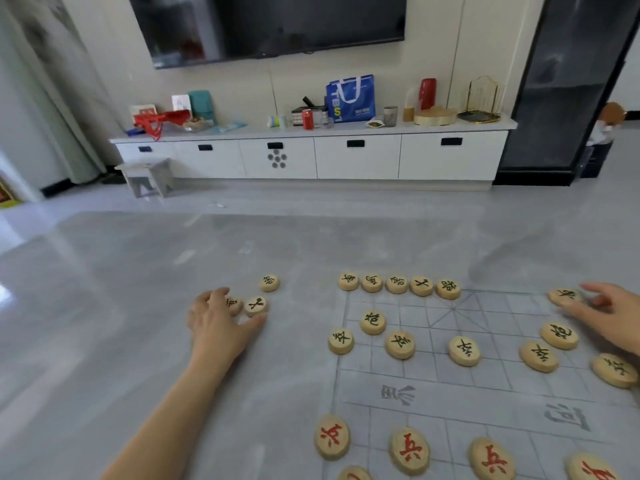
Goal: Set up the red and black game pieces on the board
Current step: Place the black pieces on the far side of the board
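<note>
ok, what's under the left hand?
Left hand covers part of a black-marked piece; its character is mostly hidden. A second piece sits uncovered beside its fingertips. Anything beneath the palm can't be seen.

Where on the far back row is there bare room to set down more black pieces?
The back row is bare between the fifth black piece and the piece under the right hand. The row's left stretch is crowded, five pieces touching.

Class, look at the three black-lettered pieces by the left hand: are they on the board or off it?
Off. The three pieces lie on bare table left of the board, by the left hand.
</note>
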`<control>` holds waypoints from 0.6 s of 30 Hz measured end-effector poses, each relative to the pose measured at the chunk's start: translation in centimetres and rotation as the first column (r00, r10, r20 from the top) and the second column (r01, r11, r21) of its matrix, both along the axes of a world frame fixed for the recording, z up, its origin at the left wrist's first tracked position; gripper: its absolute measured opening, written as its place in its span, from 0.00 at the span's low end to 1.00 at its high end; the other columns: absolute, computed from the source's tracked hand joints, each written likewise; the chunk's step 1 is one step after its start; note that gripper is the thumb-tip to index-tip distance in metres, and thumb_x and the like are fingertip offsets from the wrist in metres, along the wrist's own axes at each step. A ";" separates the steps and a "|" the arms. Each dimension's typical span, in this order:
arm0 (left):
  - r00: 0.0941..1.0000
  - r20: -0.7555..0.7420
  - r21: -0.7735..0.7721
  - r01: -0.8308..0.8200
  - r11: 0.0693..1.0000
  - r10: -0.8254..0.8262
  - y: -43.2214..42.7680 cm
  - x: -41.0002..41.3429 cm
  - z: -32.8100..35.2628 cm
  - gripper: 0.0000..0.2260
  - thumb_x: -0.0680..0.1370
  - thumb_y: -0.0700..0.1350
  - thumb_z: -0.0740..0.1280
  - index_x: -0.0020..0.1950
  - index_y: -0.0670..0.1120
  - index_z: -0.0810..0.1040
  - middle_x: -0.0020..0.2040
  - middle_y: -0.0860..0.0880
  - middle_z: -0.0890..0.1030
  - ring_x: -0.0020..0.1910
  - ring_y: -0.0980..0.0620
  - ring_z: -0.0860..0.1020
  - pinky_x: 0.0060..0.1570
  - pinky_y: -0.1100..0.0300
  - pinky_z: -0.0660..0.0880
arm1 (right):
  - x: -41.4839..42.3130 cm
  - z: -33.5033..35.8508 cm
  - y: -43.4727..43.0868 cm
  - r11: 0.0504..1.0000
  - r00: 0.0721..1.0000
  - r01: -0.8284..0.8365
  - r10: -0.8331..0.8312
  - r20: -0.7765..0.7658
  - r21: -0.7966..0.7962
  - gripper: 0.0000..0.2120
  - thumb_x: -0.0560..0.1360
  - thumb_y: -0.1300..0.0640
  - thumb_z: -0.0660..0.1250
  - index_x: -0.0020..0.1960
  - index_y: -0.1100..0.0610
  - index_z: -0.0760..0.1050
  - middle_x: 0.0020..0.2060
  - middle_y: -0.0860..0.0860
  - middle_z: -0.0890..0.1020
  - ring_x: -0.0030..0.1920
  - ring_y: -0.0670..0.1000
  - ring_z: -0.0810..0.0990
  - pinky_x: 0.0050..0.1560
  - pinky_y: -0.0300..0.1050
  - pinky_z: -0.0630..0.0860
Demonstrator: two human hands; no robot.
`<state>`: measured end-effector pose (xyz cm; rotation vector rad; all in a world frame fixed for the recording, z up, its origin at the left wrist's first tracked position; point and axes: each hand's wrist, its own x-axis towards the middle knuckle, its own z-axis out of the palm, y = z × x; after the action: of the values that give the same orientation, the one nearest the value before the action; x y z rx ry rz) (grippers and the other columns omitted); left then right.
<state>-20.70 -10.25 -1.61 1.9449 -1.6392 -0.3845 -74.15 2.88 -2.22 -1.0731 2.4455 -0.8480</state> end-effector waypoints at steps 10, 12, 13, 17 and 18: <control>0.944 0.237 0.112 0.209 0.971 -0.231 -3.7 -2.1 0.1 0.36 0.68 0.71 0.63 0.71 0.54 0.64 0.66 0.48 0.69 0.66 0.43 0.64 0.65 0.48 0.64 | -1.7 -2.2 -0.4 0.999 1.000 -0.028 0.028 -0.001 -0.042 0.53 0.45 0.14 0.54 0.58 0.47 0.74 0.49 0.56 0.77 0.51 0.60 0.76 0.54 0.60 0.75; 0.932 0.241 0.111 0.251 0.961 -0.272 -4.1 -3.3 0.3 0.33 0.70 0.69 0.63 0.70 0.55 0.65 0.64 0.48 0.69 0.65 0.43 0.65 0.64 0.49 0.64 | 0.0 -0.7 -0.1 0.999 0.998 -0.006 0.003 -0.067 -0.034 0.61 0.44 0.14 0.52 0.61 0.55 0.75 0.49 0.57 0.78 0.49 0.59 0.76 0.53 0.58 0.75; 0.922 0.243 0.116 0.279 0.953 -0.300 -4.2 -3.9 0.4 0.32 0.70 0.69 0.63 0.70 0.55 0.66 0.64 0.48 0.69 0.64 0.43 0.65 0.63 0.50 0.64 | 0.3 -0.3 0.0 0.999 0.997 0.000 -0.002 -0.079 -0.033 0.61 0.45 0.15 0.53 0.62 0.58 0.74 0.50 0.58 0.78 0.49 0.59 0.77 0.53 0.58 0.75; 0.885 0.202 0.127 0.401 0.907 -0.419 -3.7 -6.2 0.5 0.36 0.63 0.70 0.59 0.68 0.57 0.68 0.61 0.49 0.70 0.62 0.45 0.65 0.62 0.54 0.64 | 1.6 1.0 -0.1 1.000 0.996 -0.018 0.017 -0.091 -0.009 0.38 0.65 0.33 0.69 0.63 0.60 0.73 0.55 0.62 0.79 0.48 0.56 0.74 0.52 0.56 0.73; 0.873 0.191 0.129 0.431 0.893 -0.449 -3.4 -6.6 0.4 0.37 0.62 0.71 0.58 0.68 0.57 0.68 0.60 0.50 0.70 0.61 0.45 0.65 0.61 0.55 0.64 | 1.5 1.0 -0.2 1.000 0.995 -0.023 0.022 -0.098 -0.012 0.32 0.68 0.39 0.69 0.63 0.60 0.73 0.55 0.62 0.78 0.48 0.56 0.74 0.52 0.56 0.72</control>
<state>-27.30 -13.67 -1.16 1.7010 -2.2531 -0.4293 -72.62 2.66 -1.20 -1.1705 2.5055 -0.8234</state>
